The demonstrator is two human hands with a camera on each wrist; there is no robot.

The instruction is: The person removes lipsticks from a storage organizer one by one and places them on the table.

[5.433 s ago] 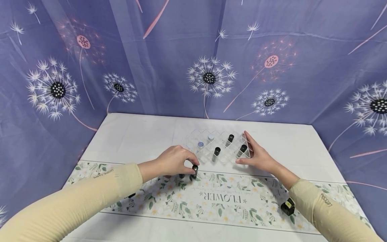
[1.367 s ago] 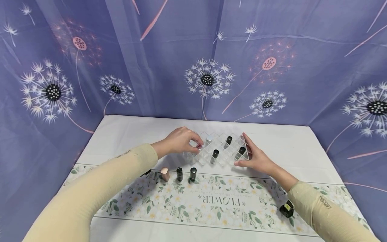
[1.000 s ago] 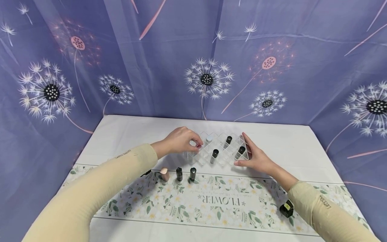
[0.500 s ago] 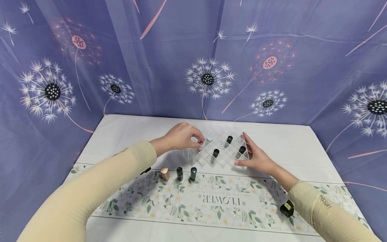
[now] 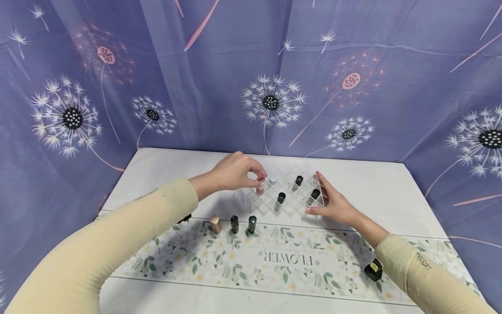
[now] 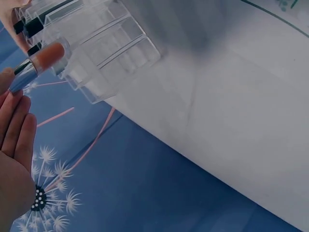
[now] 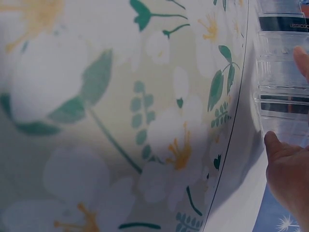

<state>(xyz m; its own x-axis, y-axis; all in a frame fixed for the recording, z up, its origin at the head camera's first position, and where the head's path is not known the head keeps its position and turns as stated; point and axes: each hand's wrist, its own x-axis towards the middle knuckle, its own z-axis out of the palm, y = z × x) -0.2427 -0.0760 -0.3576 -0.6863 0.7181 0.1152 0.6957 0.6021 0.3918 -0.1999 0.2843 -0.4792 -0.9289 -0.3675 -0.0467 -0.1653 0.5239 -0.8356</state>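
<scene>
My left hand (image 5: pixel 235 171) pinches a lipstick tube (image 6: pixel 47 57) between thumb and fingers, just above the left end of a clear lattice holder (image 6: pixel 118 41). The tube has a silvery-blue cap end and a pink-orange body; in the head view its pinkish part (image 5: pixel 260 188) shows below my fingertips. Around the holder's right end, my right hand (image 5: pixel 334 205) grips with thumb in front and fingers behind. Black-capped lipsticks (image 5: pixel 282 197) stand in the holder, along with one pale-blue-capped tube (image 5: pixel 273 178).
In front of the holder, a rose-gold lipstick (image 5: pixel 215 224) and two black lipsticks (image 5: pixel 234 224) stand on the floral runner (image 5: pixel 290 279). A black item (image 5: pixel 185 218) is partly behind my left sleeve. A faceted black object (image 5: pixel 374 270) lies near my right forearm.
Earlier, my left hand held a black lipstick at the runner's edge; that lipstick now stands there. It has since moved to the holder and raised the pinkish tube. My right hand stays put.
</scene>
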